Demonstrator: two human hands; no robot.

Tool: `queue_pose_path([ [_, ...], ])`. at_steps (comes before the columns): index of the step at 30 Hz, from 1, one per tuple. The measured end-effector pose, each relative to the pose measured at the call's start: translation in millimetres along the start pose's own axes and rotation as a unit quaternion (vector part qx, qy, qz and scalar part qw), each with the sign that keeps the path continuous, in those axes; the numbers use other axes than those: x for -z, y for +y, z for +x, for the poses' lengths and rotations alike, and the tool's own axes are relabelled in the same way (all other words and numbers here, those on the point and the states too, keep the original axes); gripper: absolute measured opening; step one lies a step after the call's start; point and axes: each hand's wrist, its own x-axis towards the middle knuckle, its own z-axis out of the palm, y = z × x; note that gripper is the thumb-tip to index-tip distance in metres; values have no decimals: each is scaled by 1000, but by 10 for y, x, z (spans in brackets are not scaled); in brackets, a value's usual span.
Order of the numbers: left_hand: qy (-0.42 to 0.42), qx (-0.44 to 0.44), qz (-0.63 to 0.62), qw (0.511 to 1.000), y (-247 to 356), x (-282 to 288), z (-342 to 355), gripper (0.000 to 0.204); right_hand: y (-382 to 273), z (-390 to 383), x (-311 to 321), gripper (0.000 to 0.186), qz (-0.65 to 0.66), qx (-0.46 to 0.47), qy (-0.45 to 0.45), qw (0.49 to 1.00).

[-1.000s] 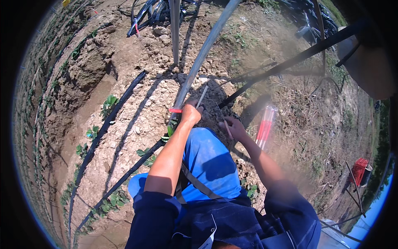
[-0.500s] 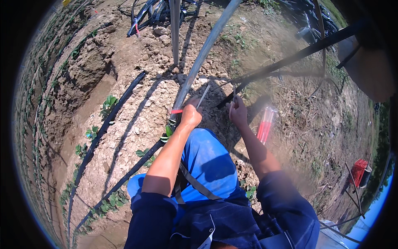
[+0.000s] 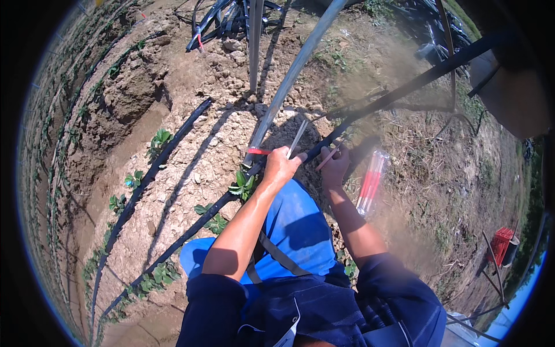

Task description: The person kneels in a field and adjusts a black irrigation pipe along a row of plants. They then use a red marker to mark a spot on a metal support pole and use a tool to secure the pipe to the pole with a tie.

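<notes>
My left hand [image 3: 281, 165] is closed around a slim pale stick [image 3: 298, 137], which points up and away from the fingers. A short pinkish-white strip [image 3: 327, 158] is pinched in my right hand [image 3: 336, 168]; its exact kind is too small to tell. Between the two hands runs a black pipe [image 3: 329, 137], sloping up to the right. Just left of my left hand, a red band [image 3: 258, 151] wraps the lower end of a grey metal pole [image 3: 295, 68]. Beside my right hand lies a clear packet [image 3: 372, 182] with long red-and-white contents.
Black hoses [image 3: 155, 168] run along the soil past small green plants [image 3: 241, 185]. An upright grey post [image 3: 254, 46] stands ahead, near tangled black plastic [image 3: 225, 23]. A red crate [image 3: 500, 244] is at the far right. A blurred object covers the upper right.
My left hand has shifted right, closer to my right hand, and its stick has moved with it. The strip in my right hand has turned from upright to slanted. The view has shifted slightly.
</notes>
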Motion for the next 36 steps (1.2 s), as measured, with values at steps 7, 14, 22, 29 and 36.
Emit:
queue_pose_path([
  [7, -24, -13, -16, 1000, -108, -44, -71, 20, -220, -144, -110, 38, 61, -5, -27, 998],
  [14, -17, 43, -205, 978, -16, -103, -152, 16, -407, -393, 244, 38, 32, -16, -145, 989],
  [22, -30, 86, -262, 961, 195, -33, -364, 16, -675, -782, 716, 36, -108, -234, -328, 909],
  [29, -25, 60, -257, 964, 204, -46, -508, 16, -655, -552, 500, 33, -82, -196, -401, 891],
  [36, -12, 69, -261, 963, 176, -46, -546, 15, -617, -653, 476, 31, -52, -201, -393, 896],
])
